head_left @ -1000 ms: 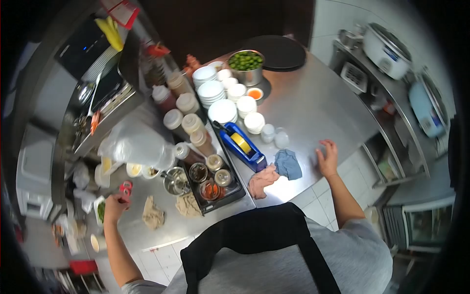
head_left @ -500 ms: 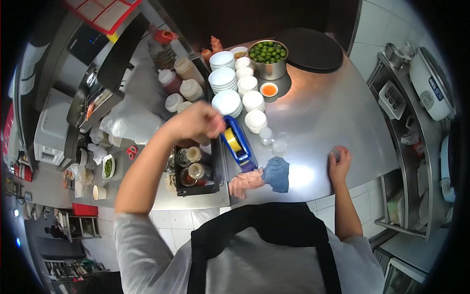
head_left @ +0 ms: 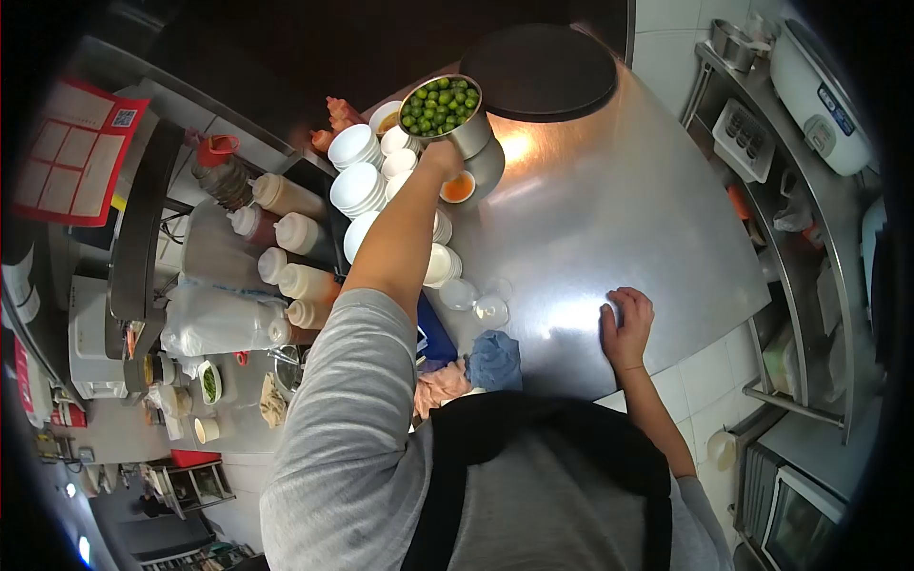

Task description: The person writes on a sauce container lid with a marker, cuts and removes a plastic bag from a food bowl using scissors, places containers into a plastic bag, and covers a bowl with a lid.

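My left hand (head_left: 444, 160) reaches across the counter to the front of the steel pot (head_left: 472, 136) full of small green limes (head_left: 440, 105). It is beside a small white bowl of orange sauce (head_left: 458, 187). Its fingers are mostly hidden, so whether they grip anything does not show. My right hand (head_left: 628, 328) rests on the steel counter near its front edge, thumb and bent fingers apart, with nothing visible in it. Stacks of white bowls (head_left: 357, 188) and small white cups (head_left: 442, 265) stand under and beside my left forearm.
Clear plastic lids (head_left: 490, 310), a blue cloth (head_left: 494, 362) and a pink cloth (head_left: 441, 388) lie on the counter (head_left: 590, 209). A blue tape dispenser (head_left: 436, 333) is partly behind my left arm. Squeeze bottles (head_left: 298, 233) stand left; a round black tray (head_left: 540, 73) lies behind.
My left hand has moved from above the tape dispenser, forward and right to the pot and sauce bowl. The view has shifted with my body. My right hand stays on the counter.
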The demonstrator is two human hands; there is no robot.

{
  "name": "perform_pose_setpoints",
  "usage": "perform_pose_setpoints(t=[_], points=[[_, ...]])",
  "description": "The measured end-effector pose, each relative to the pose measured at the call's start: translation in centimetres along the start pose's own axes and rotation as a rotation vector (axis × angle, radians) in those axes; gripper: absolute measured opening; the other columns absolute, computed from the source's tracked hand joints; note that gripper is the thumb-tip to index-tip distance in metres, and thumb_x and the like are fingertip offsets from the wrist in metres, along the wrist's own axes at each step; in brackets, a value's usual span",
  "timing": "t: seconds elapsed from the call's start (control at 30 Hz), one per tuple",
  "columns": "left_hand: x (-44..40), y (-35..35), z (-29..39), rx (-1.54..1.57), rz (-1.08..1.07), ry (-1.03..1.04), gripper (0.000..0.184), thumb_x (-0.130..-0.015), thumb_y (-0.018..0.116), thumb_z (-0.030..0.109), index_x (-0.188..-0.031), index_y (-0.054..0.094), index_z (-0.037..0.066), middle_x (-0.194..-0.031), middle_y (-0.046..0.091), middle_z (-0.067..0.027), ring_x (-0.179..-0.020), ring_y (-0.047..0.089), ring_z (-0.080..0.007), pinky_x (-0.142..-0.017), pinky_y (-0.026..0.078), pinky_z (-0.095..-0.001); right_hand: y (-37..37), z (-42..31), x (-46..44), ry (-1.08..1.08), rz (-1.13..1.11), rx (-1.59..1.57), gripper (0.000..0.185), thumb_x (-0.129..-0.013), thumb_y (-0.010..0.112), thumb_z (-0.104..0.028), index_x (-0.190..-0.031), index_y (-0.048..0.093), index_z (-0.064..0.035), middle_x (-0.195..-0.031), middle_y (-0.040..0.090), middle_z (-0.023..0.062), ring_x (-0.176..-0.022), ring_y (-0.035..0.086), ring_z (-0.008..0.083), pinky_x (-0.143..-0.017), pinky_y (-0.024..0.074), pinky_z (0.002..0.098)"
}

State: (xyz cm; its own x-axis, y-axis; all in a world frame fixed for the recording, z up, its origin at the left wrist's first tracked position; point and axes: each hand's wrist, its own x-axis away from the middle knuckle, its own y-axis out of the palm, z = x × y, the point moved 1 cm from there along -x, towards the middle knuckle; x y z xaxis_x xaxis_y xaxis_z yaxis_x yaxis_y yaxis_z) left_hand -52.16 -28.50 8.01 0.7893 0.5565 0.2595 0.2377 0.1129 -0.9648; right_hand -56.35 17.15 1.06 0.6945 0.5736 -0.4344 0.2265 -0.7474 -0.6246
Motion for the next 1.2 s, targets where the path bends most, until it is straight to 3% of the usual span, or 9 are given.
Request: perform_pose_setpoints(t=[0.13, 0.23, 0.33, 0.87, 0.93, 1.0, 1.07, 1.13, 1.2], points=[[-0.2, -0.1, 0.0, 0.079, -0.069, -0.076, 0.019, -0.078, 0.056, 0.014, -0.085, 0.073, 0.013, -0.094, 0.068, -0.0140, -0.092, 0.064, -0.0312, -0.081, 0.052, -0.0388, -0.1, -0.1, -0.2, 0.031, -0.008, -0.008, 0.021, -0.075, 0.065, -0.009, -0.097, 0.062, -0.0091, -0.106, 0.057, 0.0103, -0.102, 0.051, 0.0293, -0.089, 0.0386, 0.0395], [1.4, -0.7, 0.9, 0.196, 0.119, -0.118, 0.015, -0.066, 0.064, 0.000, -0.072, 0.071, 0.011, -0.073, 0.068, -0.0080, -0.073, 0.066, -0.0218, -0.067, 0.052, -0.0332, -0.2, -0.1, -0.2, 0.039, -0.011, -0.019, 0.020, -0.075, 0.064, -0.008, -0.095, 0.062, -0.0087, -0.106, 0.057, 0.0106, -0.102, 0.051, 0.0296, -0.090, 0.0391, 0.0392], [1.9, -0.5, 1.0, 0.204, 0.192, -0.173, 0.017, -0.067, 0.064, 0.001, -0.077, 0.071, 0.012, -0.075, 0.069, -0.0076, -0.072, 0.066, -0.0238, -0.067, 0.052, -0.0339, -0.2, -0.1, -0.2, 0.016, -0.005, -0.017, 0.023, -0.075, 0.065, -0.008, -0.098, 0.061, -0.0094, -0.107, 0.057, 0.0098, -0.102, 0.051, 0.0287, -0.088, 0.0385, 0.0389], [6.9, -2.2, 4.5, -0.222, 0.058, -0.111, 0.019, -0.077, 0.063, 0.020, -0.090, 0.071, 0.008, -0.105, 0.067, -0.0099, -0.105, 0.060, -0.0275, -0.082, 0.052, -0.0389, -0.1, -0.1, 0.0, -0.019, -0.011, -0.013, 0.022, -0.076, 0.064, -0.009, -0.098, 0.061, -0.0088, -0.107, 0.057, 0.0101, -0.103, 0.050, 0.0293, -0.090, 0.0374, 0.0401], [9.1, -2.9, 6.4, -0.196, 0.211, -0.056, 0.026, -0.075, 0.066, 0.023, -0.094, 0.070, 0.006, -0.103, 0.066, -0.0098, -0.103, 0.059, -0.0289, -0.081, 0.051, -0.0409, 0.0, 0.1, 0.2, -0.021, 0.001, -0.012, 0.023, -0.076, 0.064, -0.010, -0.099, 0.061, -0.0085, -0.109, 0.056, 0.0111, -0.105, 0.050, 0.0303, -0.091, 0.0372, 0.0405], [12.8, -3.2, 9.4, 0.110, 0.329, -0.129, 0.033, -0.082, 0.053, 0.013, -0.114, 0.061, 0.004, -0.125, 0.056, -0.0127, -0.106, 0.057, -0.0300, -0.086, 0.047, -0.0439, 0.3, 0.3, 0.4, -0.032, 0.000, -0.017, 0.024, -0.077, 0.063, -0.011, -0.101, 0.061, -0.0080, -0.110, 0.056, 0.0124, -0.106, 0.049, 0.0315, -0.092, 0.0369, 0.0412], [16.3, 0.2, 12.0, 0.332, 0.490, 0.220, 0.038, -0.084, 0.053, 0.013, -0.121, 0.057, 0.013, -0.131, 0.049, -0.0175, -0.114, 0.051, -0.0380, -0.093, 0.043, -0.0442, 0.3, 0.5, 0.4, -0.045, -0.006, -0.019, 0.025, -0.078, 0.063, -0.011, -0.102, 0.061, -0.0073, -0.110, 0.056, 0.0141, -0.107, 0.049, 0.0328, -0.093, 0.0365, 0.0420], [24.0, 1.6, 15.1, 0.158, 0.526, 0.461, 0.038, -0.079, 0.060, 0.015, -0.117, 0.059, 0.011, -0.136, 0.044, -0.0147, -0.127, 0.039, -0.0324, -0.106, 0.030, -0.0460, 0.2, 0.5, 0.4, -0.078, 0.005, -0.054, 0.027, -0.078, 0.063, -0.012, -0.104, 0.060, -0.0064, -0.110, 0.055, 0.0152, -0.107, 0.049, 0.0336, -0.094, 0.0361, 0.0430], [31.6, 2.7, 16.3, 0.146, 0.563, 0.572, 0.038, -0.078, 0.059, 0.015, -0.116, 0.059, 0.009, -0.135, 0.045, -0.0142, -0.126, 0.041, -0.0316, -0.104, 0.033, -0.0454, 0.0, -0.1, 0.6, -0.115, -0.001, -0.084, 0.029, -0.079, 0.063, -0.011, -0.107, 0.059, -0.0048, -0.111, 0.054, 0.0169, -0.107, 0.048, 0.0344, -0.095, 0.0358, 0.0442]])
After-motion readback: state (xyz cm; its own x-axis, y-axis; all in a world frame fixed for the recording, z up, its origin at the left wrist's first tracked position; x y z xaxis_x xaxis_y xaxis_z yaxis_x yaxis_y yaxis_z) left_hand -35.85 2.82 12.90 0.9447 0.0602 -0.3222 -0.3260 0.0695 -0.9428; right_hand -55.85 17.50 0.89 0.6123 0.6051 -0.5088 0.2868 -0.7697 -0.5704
